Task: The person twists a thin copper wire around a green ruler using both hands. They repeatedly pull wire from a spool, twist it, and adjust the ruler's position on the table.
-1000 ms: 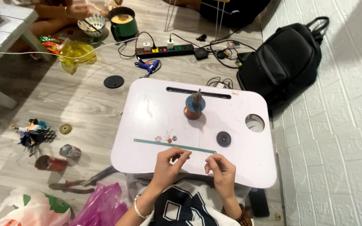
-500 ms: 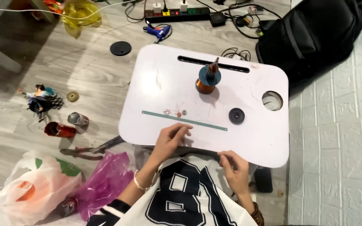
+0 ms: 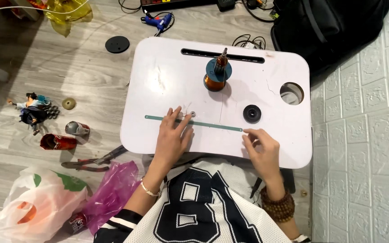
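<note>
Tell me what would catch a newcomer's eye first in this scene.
First, the white lap table on the grey wood floor, with a copper-coloured coil upright on a teal disc near its far edge. Next, both hands at the near edge: the left hand lies flat, fingers over a thin green strip, and the right hand rests by the strip's right end, just below a small black disc.

White mesh jersey [image 3: 203, 211] with large black numerals, black-and-white striped sleeve edge; thin bracelet [image 3: 149, 190] on left wrist; brown wooden bead bracelet [image 3: 278, 208] on right.
</note>
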